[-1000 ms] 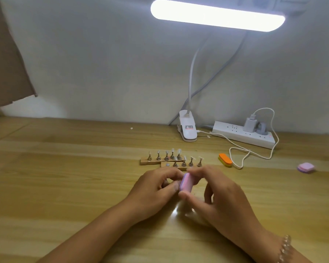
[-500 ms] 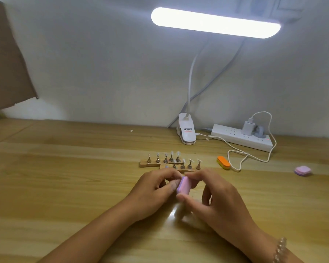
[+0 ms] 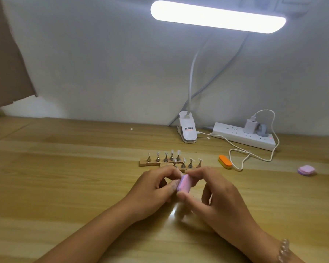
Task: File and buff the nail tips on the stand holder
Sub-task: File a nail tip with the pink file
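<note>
I pinch the small pink buffer block point(image 3: 184, 184), purple along one side, end to end in my right hand point(image 3: 218, 198), my left hand point(image 3: 152, 194) curled against it, just nearer me than two overlapping wooden stand holders point(image 3: 150, 163) whose metal pegs carry clear nail tips point(image 3: 172, 151) upright, mid-tabletop toward the far edge.

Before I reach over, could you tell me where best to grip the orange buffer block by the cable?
Pinch the orange buffer block across its two long sides at mid-length, coming from above. It lies flat on the table, so the sides offer purchase, and the white cable loops close on its right.
</note>
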The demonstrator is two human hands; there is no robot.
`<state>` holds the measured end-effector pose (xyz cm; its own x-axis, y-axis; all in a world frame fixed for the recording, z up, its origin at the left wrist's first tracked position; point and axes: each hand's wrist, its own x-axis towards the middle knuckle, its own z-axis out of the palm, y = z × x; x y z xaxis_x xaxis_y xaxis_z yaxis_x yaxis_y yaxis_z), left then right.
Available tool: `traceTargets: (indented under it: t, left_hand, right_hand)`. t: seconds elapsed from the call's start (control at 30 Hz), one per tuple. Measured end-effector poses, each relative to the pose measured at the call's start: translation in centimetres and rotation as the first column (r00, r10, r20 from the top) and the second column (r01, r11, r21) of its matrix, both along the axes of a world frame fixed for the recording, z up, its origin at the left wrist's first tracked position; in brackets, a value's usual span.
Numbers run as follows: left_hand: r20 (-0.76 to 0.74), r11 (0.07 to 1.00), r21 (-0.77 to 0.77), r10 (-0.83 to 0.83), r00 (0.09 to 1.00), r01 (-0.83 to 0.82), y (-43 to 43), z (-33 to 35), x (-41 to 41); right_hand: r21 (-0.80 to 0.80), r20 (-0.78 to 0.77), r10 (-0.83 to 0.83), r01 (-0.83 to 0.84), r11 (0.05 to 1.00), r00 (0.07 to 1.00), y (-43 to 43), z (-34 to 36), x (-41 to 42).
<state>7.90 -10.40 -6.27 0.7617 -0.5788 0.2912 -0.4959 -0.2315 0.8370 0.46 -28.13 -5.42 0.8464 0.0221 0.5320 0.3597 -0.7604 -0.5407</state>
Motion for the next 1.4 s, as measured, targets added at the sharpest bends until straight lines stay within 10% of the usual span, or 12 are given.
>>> traceTargets:
  t: [1.4]
  left_hand:
    - [-0.075, 1.0, -0.002, 0.022, 0.997, -0.023, 0.03, 0.17, 0.08]
  right_hand:
    - [-0.042, 0.006, -0.003, 0.003, 0.999, 1.0, -0.19, 0.01, 0.1]
